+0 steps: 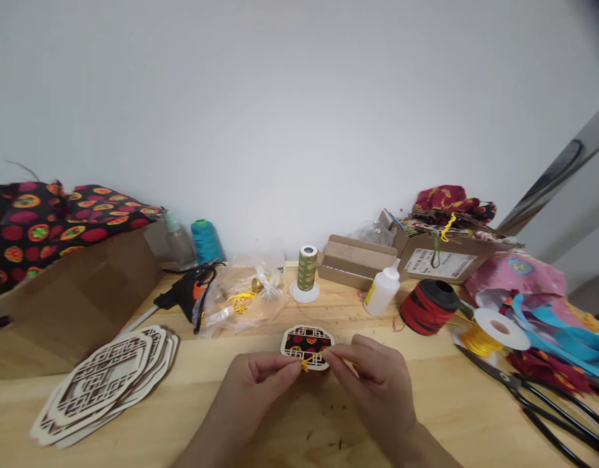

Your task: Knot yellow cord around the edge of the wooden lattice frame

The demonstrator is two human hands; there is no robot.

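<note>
A small wooden lattice frame (290, 330), backed with dark patterned fabric (304, 340), lies in the middle of the table between my hands. Yellow cord (305, 365) is tied or looped at its near edge. My left hand (253, 389) is closed in a pinch at the left of the cord, thumb against forefinger. On the other side, my right hand (375, 383) pinches the cord's other stretch, which runs up over the frame. How the cord passes through the frame is too small to tell.
At left are stacked lattice panels (104, 377), a cardboard box (80, 305) and a glue gun (182, 292). A thread spool (306, 268) and glue bottle (382, 291) stand behind the frame. At right lie red cord (423, 311), a yellow cord spool (499, 328) and large scissors (518, 383).
</note>
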